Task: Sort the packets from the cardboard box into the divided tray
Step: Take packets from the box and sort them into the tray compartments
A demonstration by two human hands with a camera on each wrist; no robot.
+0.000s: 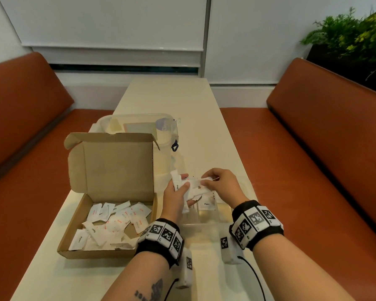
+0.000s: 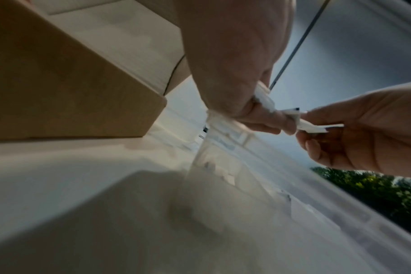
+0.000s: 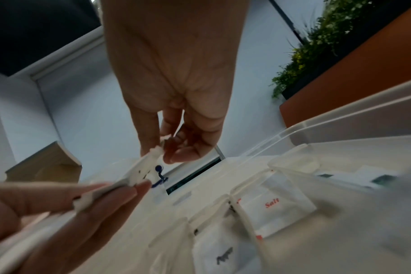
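An open cardboard box at the left of the table holds several white packets marked Salt, Sugar or Pepper. To its right lies the clear divided tray, with a Pepper packet and a Salt packet in separate compartments. My left hand grips a bundle of packets above the tray. My right hand pinches one white packet at the top of that bundle between thumb and fingertips.
Behind the box stands a clear lidded plastic container with a blue clip. The long pale table runs away between two orange benches. A green plant stands at the far right.
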